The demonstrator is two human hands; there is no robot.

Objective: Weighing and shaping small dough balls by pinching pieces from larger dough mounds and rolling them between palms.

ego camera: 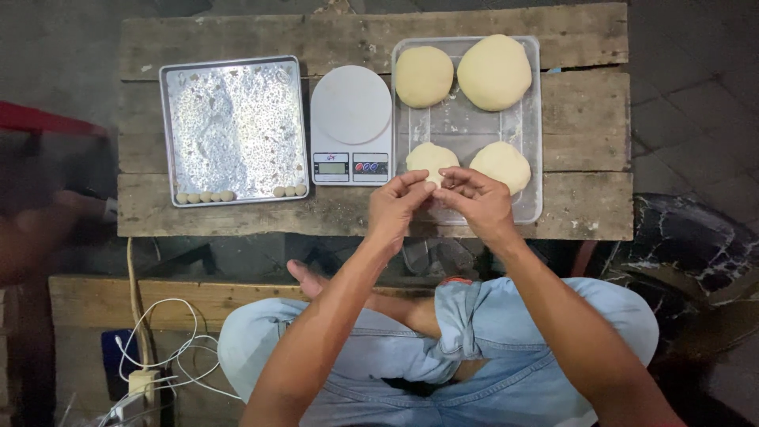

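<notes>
My left hand (395, 207) and my right hand (474, 202) meet over the near end of a clear plastic tray (466, 126), fingertips pinching a small piece of pale dough between them. Just beyond the fingers lies a dough lump (431, 158), with another (502, 164) to its right. Two bigger round dough balls (424, 76) (495, 71) sit at the tray's far end. A white kitchen scale (351, 122) stands left of the tray. Further left, a metal baking tray (233, 126) holds several small dough balls (205, 197) along its near edge.
Everything rests on a low rough wooden plank table (585, 119). My crossed legs in light denim (443, 364) are below it. A white cable and power strip (146, 372) lie at the lower left. A blurred person's arm (47, 229) shows at the left edge.
</notes>
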